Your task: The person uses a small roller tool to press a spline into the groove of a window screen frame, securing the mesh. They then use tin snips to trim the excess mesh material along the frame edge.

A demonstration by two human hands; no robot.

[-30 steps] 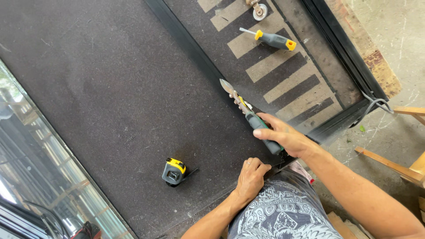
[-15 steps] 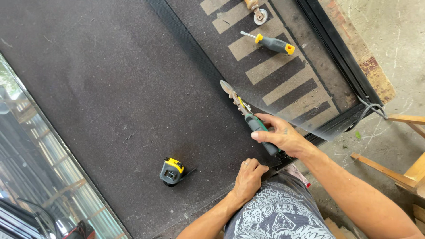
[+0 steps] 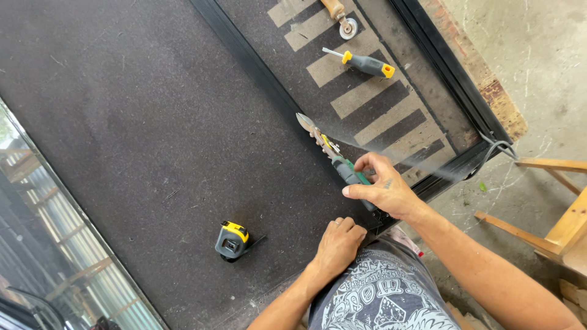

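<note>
My right hand grips the green-and-grey handles of a pair of metal snips, whose blades point up and left along a black frame bar that crosses the dark board. My left hand rests with curled fingers on the board's near edge, just below the snips' handles, and holds nothing. A yellow-and-grey tape measure lies on the board to the left of my left hand.
A screwdriver with a grey-and-yellow handle lies on the striped panel at the top. A wood-handled roller tool is above it. A glass pane runs along the left. Wooden pieces stand on the concrete floor at right.
The view has shifted slightly. My right hand has slid a little along the snips' handles; my left hand stays at the board's edge. The tape measure has not moved.
</note>
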